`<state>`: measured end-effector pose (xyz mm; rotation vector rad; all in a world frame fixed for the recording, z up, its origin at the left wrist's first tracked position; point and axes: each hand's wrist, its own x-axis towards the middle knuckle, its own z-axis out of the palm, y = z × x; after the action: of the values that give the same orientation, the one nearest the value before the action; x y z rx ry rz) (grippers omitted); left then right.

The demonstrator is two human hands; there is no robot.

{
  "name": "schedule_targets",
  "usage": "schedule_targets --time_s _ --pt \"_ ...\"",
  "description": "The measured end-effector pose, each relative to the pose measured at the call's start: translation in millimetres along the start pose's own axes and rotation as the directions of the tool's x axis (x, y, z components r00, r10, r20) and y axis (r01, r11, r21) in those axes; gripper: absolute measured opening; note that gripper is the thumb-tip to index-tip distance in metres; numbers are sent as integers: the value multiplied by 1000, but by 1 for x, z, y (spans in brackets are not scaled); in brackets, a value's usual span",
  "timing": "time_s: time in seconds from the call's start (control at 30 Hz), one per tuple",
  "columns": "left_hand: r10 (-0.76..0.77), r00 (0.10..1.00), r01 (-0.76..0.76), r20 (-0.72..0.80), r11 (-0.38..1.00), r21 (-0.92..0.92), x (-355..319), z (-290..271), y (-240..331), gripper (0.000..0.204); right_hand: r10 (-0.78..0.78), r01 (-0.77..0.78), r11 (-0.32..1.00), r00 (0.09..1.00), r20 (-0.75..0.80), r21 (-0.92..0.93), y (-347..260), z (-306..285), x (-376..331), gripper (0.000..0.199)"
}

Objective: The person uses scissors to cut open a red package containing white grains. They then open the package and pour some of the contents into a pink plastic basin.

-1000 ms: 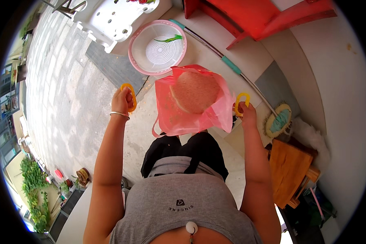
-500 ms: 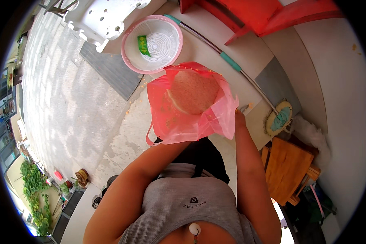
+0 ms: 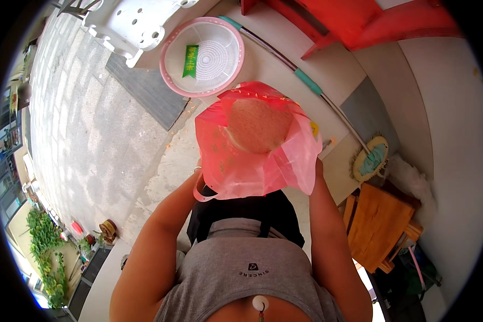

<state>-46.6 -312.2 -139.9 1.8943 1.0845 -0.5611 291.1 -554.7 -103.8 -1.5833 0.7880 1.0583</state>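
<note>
A translucent red plastic bag (image 3: pixel 236 166) hangs in front of my body, its mouth spread wide. Inside lies a rounded, pinkish-brown, speckled mass (image 3: pixel 259 125); I cannot make out what it is. A loop handle dangles at the bag's lower left. My left hand (image 3: pixel 199 164) is at the bag's left side, mostly behind the plastic, with a thin bracelet at the wrist. On the right side my right hand (image 3: pixel 319 165) is largely covered by the bag's edge. The fingers of both hands are hidden. A small yellow patch shows at the bag's right rim.
Beyond the bag sits a pink-rimmed white plastic basket (image 3: pixel 224 64) with a green strip (image 3: pixel 190 60) in it. A mop (image 3: pixel 309 82) lies diagonally toward the right. A wooden stool (image 3: pixel 382 228) stands at right, red furniture (image 3: pixel 333 24) and a white perforated plastic piece (image 3: pixel 124 27) at the back.
My left forearm has swung out from beneath the bag to its left side. The bag has shifted slightly right and nearer to me. My right hand has moved slightly nearer with it.
</note>
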Motion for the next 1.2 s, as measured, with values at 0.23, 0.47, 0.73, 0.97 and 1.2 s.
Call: schedule_targets --time_s 0.23,0.47,0.73,0.97,1.2 --pt "-417 846 132 -333 769 -625 -5 -168 9 19 57 -27 978 989 138 -207 69 -45 54 14" --pt "231 642 -278 -731 959 60 69 -251 77 28 92 -76 976 993 71 -206 48 1 0 14" --pt "-126 969 229 -213 786 574 170 -252 126 42 90 -88 986 996 6 -141 48 13 -36 14" --pt "-240 959 261 -149 956 136 241 -247 90 57 113 -117 991 992 -55 -71 70 1 -56 14" --pt "-241 935 247 -262 969 -12 253 -228 87 57 124 -127 991 990 -67 -31 86 8 -62 14"
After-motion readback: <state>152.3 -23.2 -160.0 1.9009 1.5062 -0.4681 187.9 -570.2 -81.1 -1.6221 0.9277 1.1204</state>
